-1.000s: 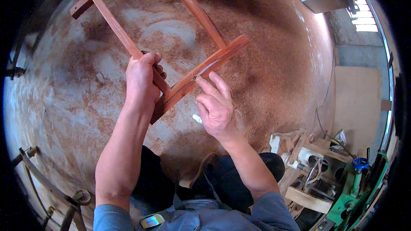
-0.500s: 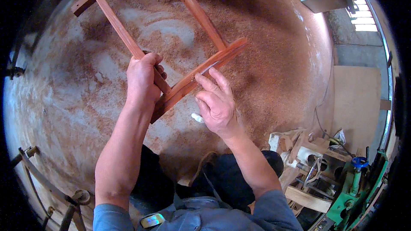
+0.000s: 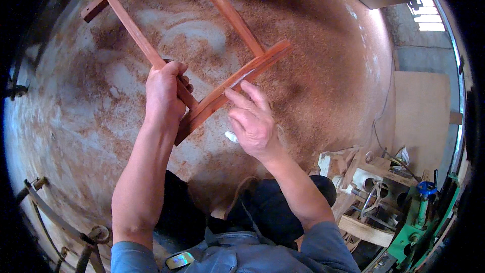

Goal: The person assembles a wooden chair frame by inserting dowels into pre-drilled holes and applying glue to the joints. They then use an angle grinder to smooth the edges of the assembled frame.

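Observation:
A reddish-brown wooden frame (image 3: 222,1), with two long side bars and a rail at each end, is held over the floor. My left hand (image 3: 165,88) is wrapped round its left side bar, close to the near end rail (image 3: 202,116). The index and middle fingers of my right hand (image 3: 255,124) are stretched out at that rail's near face. A pale streak (image 3: 246,77) runs along the rail just past the fingertips. Out of the same hand, below the thumb, sticks a small white piece (image 3: 231,136); the rest is hidden by the palm.
Brown sawdust covers much of the floor (image 3: 313,91). A green clamp-like tool with a blue knob (image 3: 427,188) and wooden offcuts (image 3: 366,227) lie at lower right. A wooden board (image 3: 422,116) is at the right, metal legs with casters (image 3: 98,234) at the left.
The frame and both hands have shifted slightly up and left in the picture. My right fingertips have slid a little along the rail toward my left hand, exposing more of the pale streak.

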`<state>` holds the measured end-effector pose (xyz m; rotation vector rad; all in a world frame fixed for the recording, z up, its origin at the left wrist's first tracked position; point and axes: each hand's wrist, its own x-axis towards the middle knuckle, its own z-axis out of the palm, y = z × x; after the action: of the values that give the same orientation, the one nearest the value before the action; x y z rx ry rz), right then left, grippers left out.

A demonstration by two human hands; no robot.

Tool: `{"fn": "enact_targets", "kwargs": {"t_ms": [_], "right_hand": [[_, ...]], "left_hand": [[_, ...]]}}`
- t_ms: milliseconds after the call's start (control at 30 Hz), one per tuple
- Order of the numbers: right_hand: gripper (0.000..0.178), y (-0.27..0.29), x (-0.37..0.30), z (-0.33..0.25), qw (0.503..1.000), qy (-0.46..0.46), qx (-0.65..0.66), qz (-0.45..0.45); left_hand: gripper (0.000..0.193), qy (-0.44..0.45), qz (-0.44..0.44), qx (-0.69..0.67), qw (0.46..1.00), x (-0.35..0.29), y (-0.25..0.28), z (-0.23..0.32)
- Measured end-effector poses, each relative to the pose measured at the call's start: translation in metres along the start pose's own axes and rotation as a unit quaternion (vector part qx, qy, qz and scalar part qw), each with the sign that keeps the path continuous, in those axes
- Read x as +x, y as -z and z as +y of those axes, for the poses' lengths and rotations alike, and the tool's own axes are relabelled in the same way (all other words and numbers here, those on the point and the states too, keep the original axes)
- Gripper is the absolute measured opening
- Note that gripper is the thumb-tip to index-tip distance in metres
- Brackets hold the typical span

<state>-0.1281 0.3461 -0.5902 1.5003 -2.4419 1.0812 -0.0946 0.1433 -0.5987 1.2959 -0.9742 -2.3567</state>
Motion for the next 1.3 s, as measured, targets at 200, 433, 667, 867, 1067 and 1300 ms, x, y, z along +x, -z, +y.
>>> {"fn": "enact_targets", "kwargs": {"t_ms": [200, 433, 667, 867, 1067, 1300], "right_hand": [[0.004, -0.004, -0.043, 0.066, 0.976, -0.186, -0.04, 0.11], [0.008, -0.037, -0.1, 0.097, 0.917, -0.373, 0.041, 0.132], [0.02, 0.004, 0.013, 0.015, 0.99, -0.055, -0.033, 0.127], [0.02, -0.017, 0.018, 0.013, 0.993, -0.049, -0.056, 0.095], [0.016, -0.021, 0.018, 0.018, 0.992, -0.061, -0.059, 0.098], [0.018, -0.007, -0.002, 0.003, 0.996, -0.052, -0.059, 0.046]], "left_hand": [[0.014, -0.011, -0.002, -0.004, 1.0, 0.003, 0.004, 0.001], [0.014, -0.019, 0.007, 0.031, 0.999, -0.002, 0.001, 0.007], [0.013, -0.017, -0.002, 0.038, 0.999, 0.002, -0.002, 0.005], [0.014, -0.004, -0.011, 0.043, 0.999, 0.001, -0.005, 0.0], [0.015, -0.018, -0.012, 0.042, 0.999, 0.004, -0.003, -0.002], [0.015, -0.016, -0.009, 0.047, 0.999, 0.005, -0.003, -0.001]]}}
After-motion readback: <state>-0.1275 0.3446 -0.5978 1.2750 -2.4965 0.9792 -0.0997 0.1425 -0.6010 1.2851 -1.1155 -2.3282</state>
